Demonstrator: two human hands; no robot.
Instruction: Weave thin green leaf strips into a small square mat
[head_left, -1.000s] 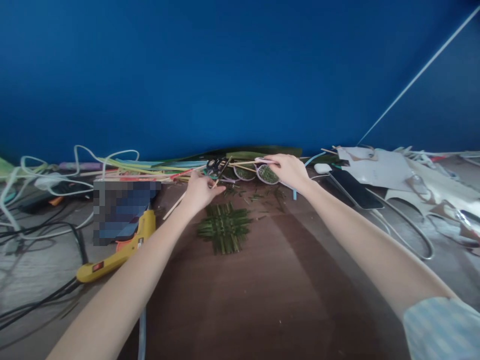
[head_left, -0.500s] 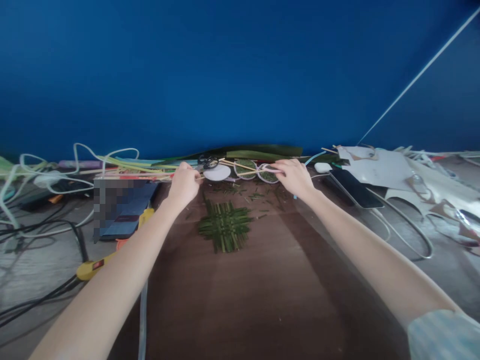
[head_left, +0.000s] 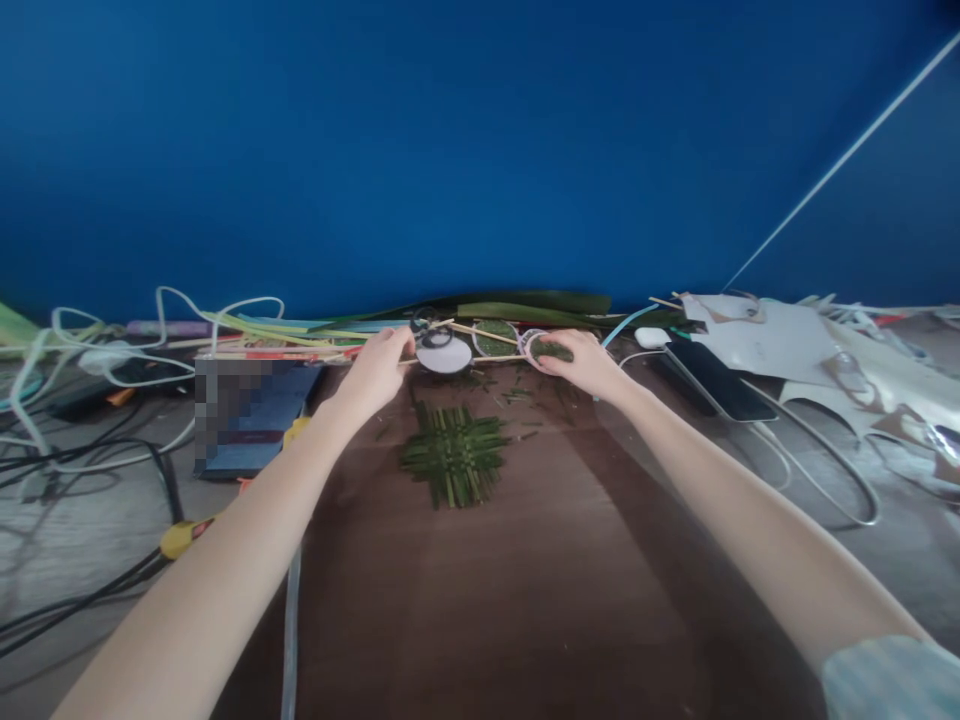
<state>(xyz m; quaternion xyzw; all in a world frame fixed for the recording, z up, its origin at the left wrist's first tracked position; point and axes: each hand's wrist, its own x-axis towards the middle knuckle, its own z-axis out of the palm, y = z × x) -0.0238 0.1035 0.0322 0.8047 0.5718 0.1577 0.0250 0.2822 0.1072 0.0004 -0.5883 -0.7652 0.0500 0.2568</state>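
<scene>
Now the right hand [head_left: 586,366] holds a ring [head_left: 547,350]; green-filled, pale-rimmed.

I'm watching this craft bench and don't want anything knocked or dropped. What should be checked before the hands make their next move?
1. Grip of the left hand on the thin stick: ok, fingers closed on its end.
2. Grip of the right hand on the small ring: ok, fingers curled around it.
3. The woven green mat lying flat, apart from both hands: ok.
4. The scissors out of the way: ok, lying behind the white disc.
5. The glue gun switched off: cannot tell, mostly hidden by the left forearm.
</scene>
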